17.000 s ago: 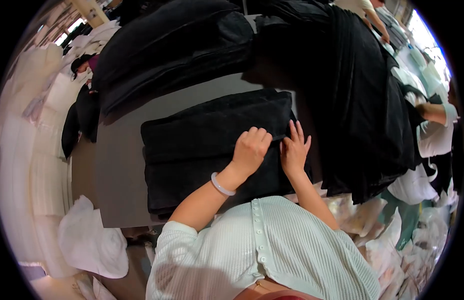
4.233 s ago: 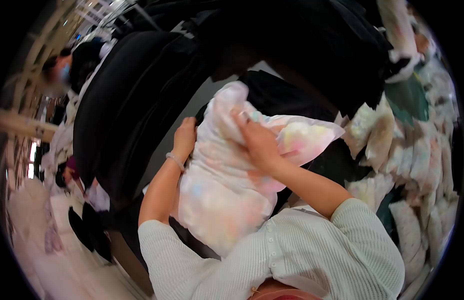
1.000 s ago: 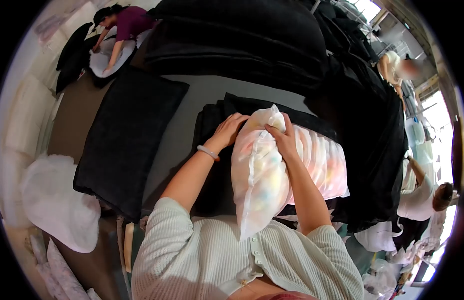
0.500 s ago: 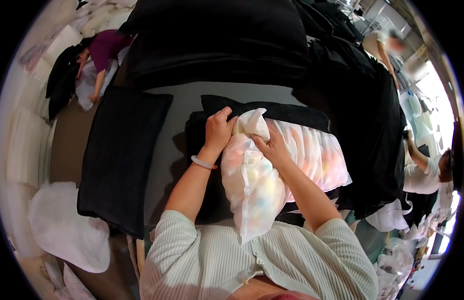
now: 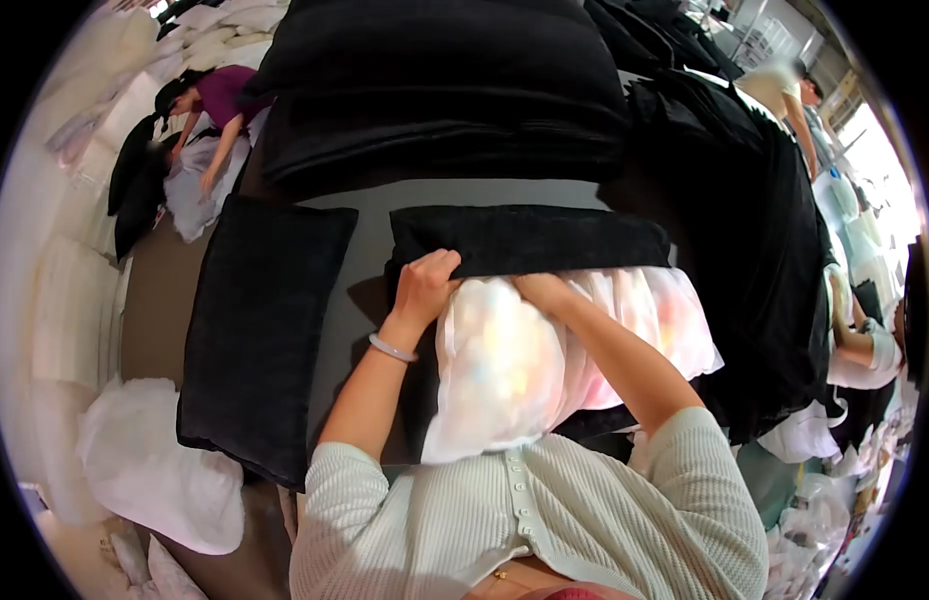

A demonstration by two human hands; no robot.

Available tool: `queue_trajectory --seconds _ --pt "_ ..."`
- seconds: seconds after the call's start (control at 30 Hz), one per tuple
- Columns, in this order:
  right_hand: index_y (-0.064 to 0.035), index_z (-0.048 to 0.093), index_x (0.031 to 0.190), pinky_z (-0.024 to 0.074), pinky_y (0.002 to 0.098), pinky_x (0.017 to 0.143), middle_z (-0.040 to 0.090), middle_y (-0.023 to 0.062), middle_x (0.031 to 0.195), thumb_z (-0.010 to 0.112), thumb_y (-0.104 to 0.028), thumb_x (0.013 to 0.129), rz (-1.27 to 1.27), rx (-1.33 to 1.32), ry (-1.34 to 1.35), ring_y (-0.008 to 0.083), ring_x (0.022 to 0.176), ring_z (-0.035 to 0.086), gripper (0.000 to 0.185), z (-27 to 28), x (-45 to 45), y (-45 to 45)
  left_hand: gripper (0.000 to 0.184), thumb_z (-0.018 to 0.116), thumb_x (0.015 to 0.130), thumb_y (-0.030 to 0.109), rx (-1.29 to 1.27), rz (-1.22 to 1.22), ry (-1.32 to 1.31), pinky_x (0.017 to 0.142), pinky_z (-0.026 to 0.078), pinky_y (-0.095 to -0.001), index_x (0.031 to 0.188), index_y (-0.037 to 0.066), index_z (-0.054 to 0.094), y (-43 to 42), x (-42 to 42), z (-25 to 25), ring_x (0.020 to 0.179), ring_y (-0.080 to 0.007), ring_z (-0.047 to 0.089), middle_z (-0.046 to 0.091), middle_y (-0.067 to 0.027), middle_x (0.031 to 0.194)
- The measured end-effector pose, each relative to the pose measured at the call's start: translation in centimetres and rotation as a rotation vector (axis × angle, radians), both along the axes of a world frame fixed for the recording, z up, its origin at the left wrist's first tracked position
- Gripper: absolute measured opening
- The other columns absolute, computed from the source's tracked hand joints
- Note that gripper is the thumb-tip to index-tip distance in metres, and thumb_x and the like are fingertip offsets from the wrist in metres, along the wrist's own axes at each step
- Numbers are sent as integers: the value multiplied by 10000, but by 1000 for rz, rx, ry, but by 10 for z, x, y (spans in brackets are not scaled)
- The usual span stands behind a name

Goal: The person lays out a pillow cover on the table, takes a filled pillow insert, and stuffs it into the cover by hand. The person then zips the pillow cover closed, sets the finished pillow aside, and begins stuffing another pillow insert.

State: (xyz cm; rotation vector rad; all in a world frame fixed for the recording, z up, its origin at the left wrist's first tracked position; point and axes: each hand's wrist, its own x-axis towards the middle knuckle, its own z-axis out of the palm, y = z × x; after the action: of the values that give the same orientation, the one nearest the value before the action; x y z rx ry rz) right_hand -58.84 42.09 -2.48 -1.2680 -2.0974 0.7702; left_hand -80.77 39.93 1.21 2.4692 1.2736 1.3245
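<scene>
Right hand (image 5: 540, 289) slips from sight under the cover (image 5: 544, 238)

We lose the right hand's fingers beneath the black cover, so we cannot tell whether they are apart or together. The left hand (image 5: 422, 290) has its fingers curled tight on the cover's near edge, tips hidden. The pale insert (image 5: 499, 350) lies at centre, its far part hidden under the cover, its near end overlapping the shirt (image 5: 584, 510) in our view. The frame's top cuts off the black stack (image 5: 444, 90). For room, we see strips of grey table (image 5: 464, 193) between cover and stack, and between cover and pillow (image 5: 269, 340) at left. At right, the black pile (image 5: 744, 250) crowds close.
</scene>
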Motion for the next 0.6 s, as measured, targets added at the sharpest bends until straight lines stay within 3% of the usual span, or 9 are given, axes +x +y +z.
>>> queue_trajectory --seconds 0.07,0.1,0.13,0.2,0.23,0.3,0.47,0.53,0.6 --pt "-46 477 1354 420 367 987 590 189 1220 564 -378 922 -17 -595 -96 321 1155 552 552 57 -4 -33 302 779 637 106 -54 81 -32 566 494 -403 751 51 504 -4 -2 -6 701 -331 607 545 -114 696" --pt "-24 553 1288 420 362 999 607 193 1240 592 -386 894 97 -385 -147 337 1161 568 537 64 -6 -36 302 779 637 106 -64 90 -40 566 494 -403 751 51 504 -3 -3 -10 701 -331 607 545 -114 696" --pt "-24 553 1288 420 362 999 607 193 1240 592 -386 894 103 -396 -151 337 1161 568 537 61 -14 -36 287 766 654 113 -50 64 -33 564 492 -404 744 50 501 -1 -4 -14 688 -332 602 540 -112 688" --pt "-40 528 1310 448 389 958 617 189 1171 591 -324 862 267 -102 -538 339 1098 586 534 59 -35 -28 255 720 714 140 21 -104 23 537 481 -387 713 47 483 -3 -2 -6 637 -311 590 513 -102 650" --pt "-39 598 1223 460 391 940 622 178 1152 581 -289 867 165 422 -321 338 1078 594 436 -39 -30 -6 257 705 724 151 57 -211 67 523 476 -373 698 52 470 -6 6 4 616 -291 586 499 -99 635" --pt "-38 600 1223 456 390 945 618 175 1164 577 -287 872 208 220 -433 333 1089 589 431 -18 -37 -1 271 679 745 162 113 -336 79 493 467 -337 666 67 437 -11 13 11 569 -242 574 470 -87 602" --pt "-36 603 1224 449 388 958 608 166 1193 568 -280 886 183 185 -480 320 1115 576 419 -9 -40 10 268 681 780 206 66 -422 286 500 484 -336 679 64 476 6 -6 -4 560 -243 585 500 -82 604" --pt "-35 604 1224 446 387 963 604 163 1205 564 -278 891 181 178 -482 314 1125 571 414 -8 -42 17 270 689 772 226 2 -198 217 494 487 -342 679 63 495 7 -16 -13 551 -245 594 514 -87 595" --pt "-35 606 1225 443 387 968 600 160 1216 560 -275 897 178 172 -471 309 1135 566 409 -5 -42 17 291 687 791 239 22 -226 330 476 481 -339 636 76 502 0 -15 -1 518 -240 589 512 -78 568"
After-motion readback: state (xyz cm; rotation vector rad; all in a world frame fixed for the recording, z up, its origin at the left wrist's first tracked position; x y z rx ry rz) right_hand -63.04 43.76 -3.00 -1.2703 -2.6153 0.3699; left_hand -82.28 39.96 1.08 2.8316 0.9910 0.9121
